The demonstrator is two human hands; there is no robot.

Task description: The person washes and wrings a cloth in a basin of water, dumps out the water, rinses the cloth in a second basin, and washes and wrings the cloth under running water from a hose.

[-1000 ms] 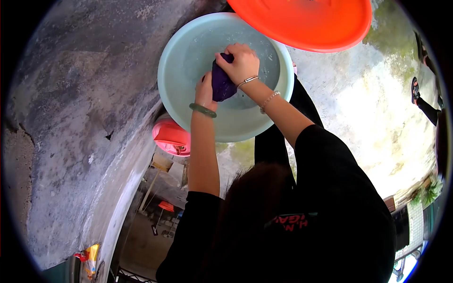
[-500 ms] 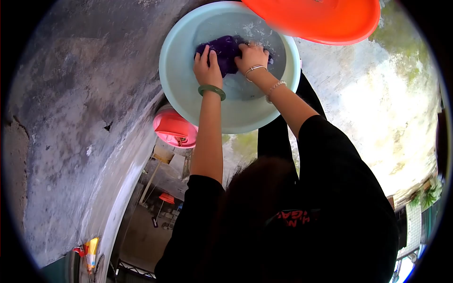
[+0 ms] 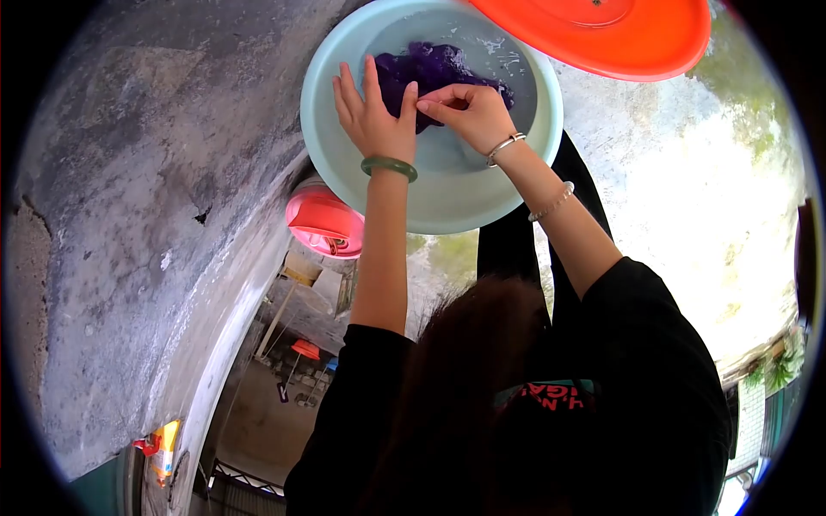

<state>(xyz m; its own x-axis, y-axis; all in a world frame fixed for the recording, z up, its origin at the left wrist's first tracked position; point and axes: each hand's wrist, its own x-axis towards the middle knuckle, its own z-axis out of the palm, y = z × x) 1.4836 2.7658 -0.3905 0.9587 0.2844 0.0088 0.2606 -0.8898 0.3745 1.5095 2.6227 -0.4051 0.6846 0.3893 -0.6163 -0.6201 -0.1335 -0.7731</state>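
A wet, dark purple cloth lies bunched in the water of a pale blue basin. My left hand is raised over the basin's left part, fingers spread, with a green bangle at the wrist. The thumb and index finger of my right hand are pinched together right at the tip of my left thumb. Whether something small is between them cannot be made out. Both hands are above the cloth, not gripping it.
An orange-red basin is at the upper right, overlapping the pale basin's rim. Below left of the pale basin stands a pink bucket with things in it. A rough grey wall runs along the left. A yellow packet is at lower left.
Both hands have let go of the purple cloth and lifted off it. My left fingers have spread, and my right fingers have come to the left thumb. The cloth now lies looser in the water.
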